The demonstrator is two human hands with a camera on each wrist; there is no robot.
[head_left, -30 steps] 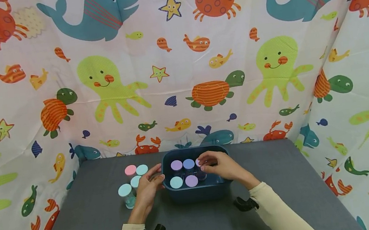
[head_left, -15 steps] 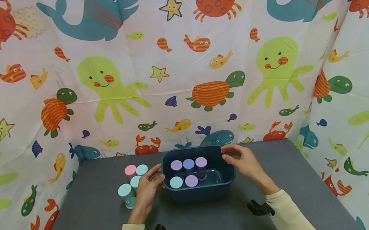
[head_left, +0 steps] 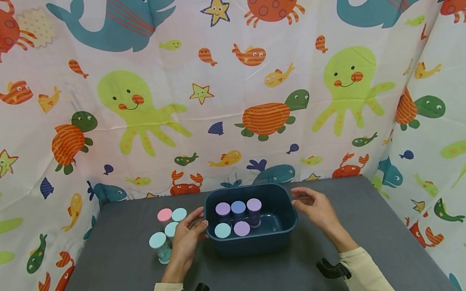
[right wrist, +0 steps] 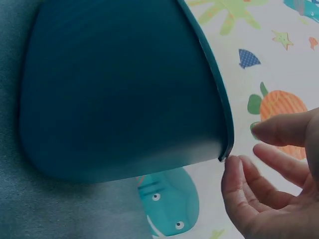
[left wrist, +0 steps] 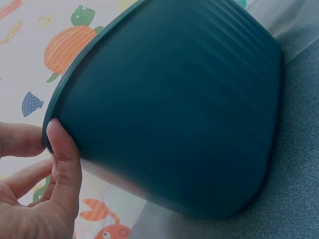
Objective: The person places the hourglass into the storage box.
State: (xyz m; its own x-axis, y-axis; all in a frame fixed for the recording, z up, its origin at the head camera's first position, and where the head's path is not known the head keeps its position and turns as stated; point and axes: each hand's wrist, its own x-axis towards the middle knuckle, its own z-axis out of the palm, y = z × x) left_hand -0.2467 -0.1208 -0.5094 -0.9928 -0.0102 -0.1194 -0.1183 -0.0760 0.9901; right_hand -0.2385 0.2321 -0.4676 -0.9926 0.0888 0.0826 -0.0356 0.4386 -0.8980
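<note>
A dark blue plastic bin (head_left: 255,245) stands on the grey table. Its left end is held by my left hand (head_left: 186,242), whose thumb and fingers pinch the rim in the left wrist view. Beside the right end is my right hand (head_left: 321,212), fingers loosely bent and holding nothing; in the right wrist view the thumb (right wrist: 234,184) is at the rim's corner, and I cannot tell whether it touches. Inside the bin's left and middle stand several small jars, among them a mint-lidded jar (head_left: 222,231), a blue-lidded jar (head_left: 238,207) and a purple-lidded jar (head_left: 254,205).
Left of the bin, close by my left hand, several more jars stand on the table: a pink-lidded jar (head_left: 164,215) and mint-lidded jars, one (head_left: 158,241) nearest me. A patterned sea-animal curtain (head_left: 229,116) hangs behind the table and along both sides.
My right hand has let go of a purple-lidded jar inside the bin and moved right, past the bin's right rim. The left hand stays on the left rim.
</note>
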